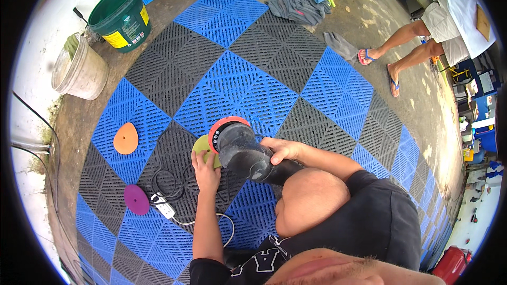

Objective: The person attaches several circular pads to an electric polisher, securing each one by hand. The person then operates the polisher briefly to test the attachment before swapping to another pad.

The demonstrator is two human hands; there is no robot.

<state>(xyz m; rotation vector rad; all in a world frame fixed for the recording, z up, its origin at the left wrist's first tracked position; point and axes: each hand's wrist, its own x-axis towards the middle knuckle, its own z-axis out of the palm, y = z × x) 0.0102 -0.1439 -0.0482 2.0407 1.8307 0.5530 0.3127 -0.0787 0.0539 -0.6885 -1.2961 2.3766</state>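
My right hand is wrapped round the body of a black polisher, which is tilted beside my bent knee. A red-rimmed backing plate on its head faces up and to the left. At the left of that head, my left hand grips a round yellow-green polishing pad, fingers over its near face. The pad overlaps the head in this view; whether they touch I cannot tell. An orange pad and a purple pad lie on the floor tiles to the left.
Below the left pads, a white power strip lies by a coiled black cord. A green bucket and a whitish bucket stand far left. Cloths are heaped at the back. Another person's legs are at the right.
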